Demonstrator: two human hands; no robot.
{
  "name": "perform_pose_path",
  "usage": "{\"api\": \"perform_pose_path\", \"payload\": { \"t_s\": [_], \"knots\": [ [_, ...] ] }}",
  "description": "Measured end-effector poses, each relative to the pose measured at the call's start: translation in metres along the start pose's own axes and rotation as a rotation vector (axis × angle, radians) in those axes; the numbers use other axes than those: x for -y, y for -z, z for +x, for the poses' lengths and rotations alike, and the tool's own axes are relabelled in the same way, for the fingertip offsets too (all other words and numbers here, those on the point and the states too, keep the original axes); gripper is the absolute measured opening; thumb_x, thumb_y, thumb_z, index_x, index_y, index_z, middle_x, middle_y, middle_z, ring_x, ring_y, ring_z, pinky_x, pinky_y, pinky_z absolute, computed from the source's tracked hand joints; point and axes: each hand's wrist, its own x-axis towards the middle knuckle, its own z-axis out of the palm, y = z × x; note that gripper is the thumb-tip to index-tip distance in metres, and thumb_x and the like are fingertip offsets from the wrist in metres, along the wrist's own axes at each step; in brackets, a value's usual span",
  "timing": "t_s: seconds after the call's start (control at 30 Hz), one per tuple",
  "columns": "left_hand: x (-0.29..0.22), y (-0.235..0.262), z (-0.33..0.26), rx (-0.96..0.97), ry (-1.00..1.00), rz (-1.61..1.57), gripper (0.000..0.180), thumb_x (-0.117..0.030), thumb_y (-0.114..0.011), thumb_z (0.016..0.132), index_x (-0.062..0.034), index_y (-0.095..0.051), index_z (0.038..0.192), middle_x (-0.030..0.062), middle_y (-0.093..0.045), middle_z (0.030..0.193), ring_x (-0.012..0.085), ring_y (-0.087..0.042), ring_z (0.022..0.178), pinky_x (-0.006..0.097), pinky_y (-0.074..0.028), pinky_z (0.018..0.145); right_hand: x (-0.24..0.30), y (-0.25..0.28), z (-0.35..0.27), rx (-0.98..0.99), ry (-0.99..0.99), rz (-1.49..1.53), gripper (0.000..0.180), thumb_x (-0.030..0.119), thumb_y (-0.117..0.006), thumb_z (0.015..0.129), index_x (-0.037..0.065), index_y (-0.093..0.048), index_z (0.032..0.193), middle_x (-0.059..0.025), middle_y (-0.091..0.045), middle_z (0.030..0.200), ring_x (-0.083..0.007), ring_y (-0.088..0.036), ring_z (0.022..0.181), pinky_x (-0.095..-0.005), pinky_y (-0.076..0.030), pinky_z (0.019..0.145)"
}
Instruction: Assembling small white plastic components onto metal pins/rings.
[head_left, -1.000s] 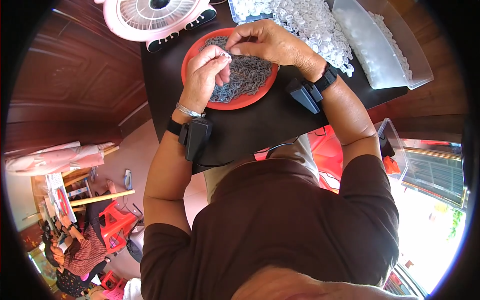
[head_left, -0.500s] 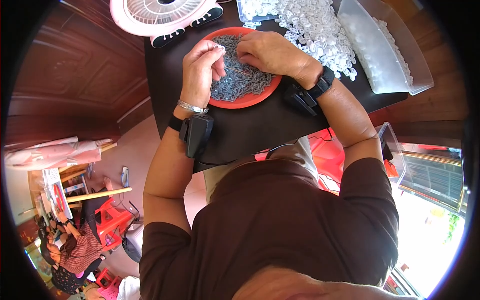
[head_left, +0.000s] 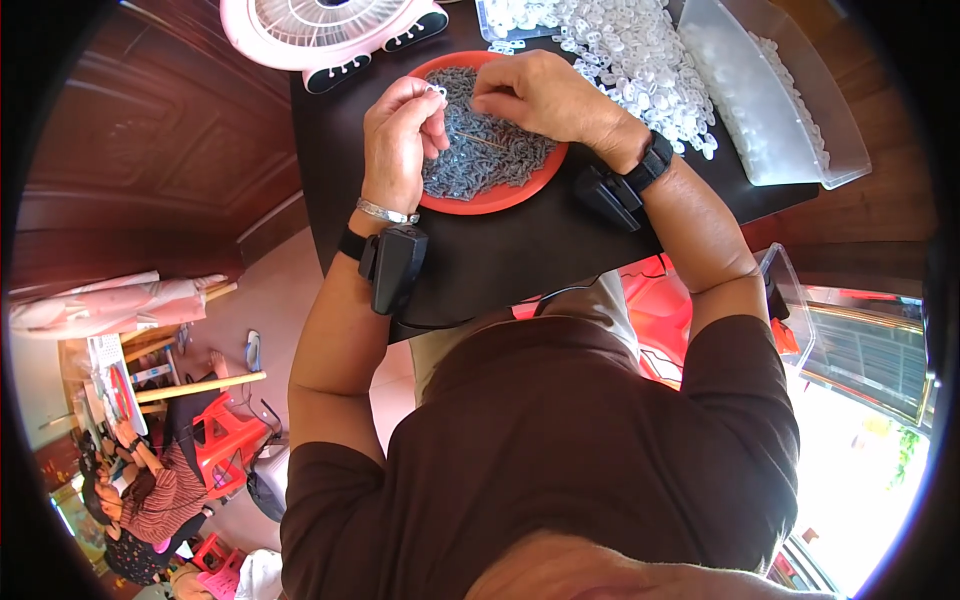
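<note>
Above an orange-red round tray (head_left: 480,207) heaped with small grey screw-like pieces (head_left: 470,175), both my hands work close together. My left hand (head_left: 398,130) is closed, pinching a small whitish plastic piece (head_left: 438,91) between thumb and fingertip. Just to its right, my right hand (head_left: 550,95) has thumb and index finger drawn together over the far part of the heap. Whatever its fingertips hold, if anything, is too small to make out. A thin, pale stick-like thing (head_left: 482,140) lies across the grey pieces below the hands.
Clear plastic pieces (head_left: 640,70) lie piled at the far right of the black table (head_left: 500,255). Beside them a translucent bin (head_left: 750,110) rests on its side with more inside. A pink fan (head_left: 330,45) stands far left. Another person (head_left: 165,495) sits off at lower left.
My right hand has risen slightly, its thumb and index finger lifting away from the grey heap. My left hand keeps its pinch on the whitish piece, almost in place.
</note>
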Motion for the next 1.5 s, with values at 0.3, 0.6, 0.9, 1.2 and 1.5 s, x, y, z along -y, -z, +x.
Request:
{"api": "perform_pose_path", "payload": {
  "t_s": [0.3,0.6,0.9,1.2,1.5],
  "knots": [
    [0.000,-0.003,-0.003,0.052,-0.052,0.045,0.015,-0.016,-0.050,0.087,-0.0032,-0.057,0.084,0.0047,-0.059,0.077,0.0103,-0.055,0.064,0.020,-0.040,0.056,0.000,0.006,0.002,0.035,-0.126,0.182,0.028,0.031,-0.053,0.088,0.004,-0.060,0.087,-0.0157,-0.061,0.074,-0.0353,-0.059,0.073,-0.0414,-0.045,0.064],
    [0.002,-0.015,-0.008,0.159,-0.275,0.226,0.008,-0.008,-0.057,0.084,-0.0005,-0.059,0.082,0.0009,-0.055,0.073,0.0063,-0.051,0.063,0.020,-0.039,0.055,0.005,-0.002,0.001,-0.026,0.032,0.238,0.024,0.022,-0.048,0.093,0.000,-0.054,0.086,-0.0081,-0.055,0.071,-0.0173,-0.053,0.065,-0.0315,-0.044,0.062],
    [0.002,-0.006,-0.005,0.167,-0.113,0.017,0.015,-0.012,-0.049,0.087,0.0009,-0.057,0.086,0.0057,-0.058,0.075,0.0105,-0.054,0.066,0.022,-0.040,0.059,0.008,0.000,0.001,0.060,-0.107,0.579,0.016,0.015,-0.054,0.090,-0.001,-0.056,0.091,-0.0020,-0.055,0.076,-0.0084,-0.050,0.073,-0.0243,-0.044,0.069],
    [-0.001,-0.007,-0.006,0.101,-0.061,0.190,0.015,-0.015,-0.052,0.087,-0.0027,-0.057,0.080,0.0008,-0.054,0.067,0.0063,-0.048,0.055,0.019,-0.035,0.050,0.004,0.011,0.000,-0.092,-0.033,0.430,0.017,0.017,-0.059,0.085,0.002,-0.060,0.092,-0.0079,-0.064,0.078,-0.0164,-0.061,0.074,-0.0285,-0.048,0.071],
    [-0.002,-0.013,-0.009,0.080,-0.134,0.297,0.014,-0.013,-0.053,0.083,-0.0026,-0.055,0.074,-0.0013,-0.048,0.058,0.0049,-0.044,0.051,0.020,-0.034,0.048,0.006,0.010,0.000,-0.007,-0.002,0.382,0.015,0.016,-0.060,0.083,0.004,-0.061,0.092,-0.0089,-0.066,0.079,-0.0211,-0.063,0.075,-0.0311,-0.048,0.069]
  ]
}}
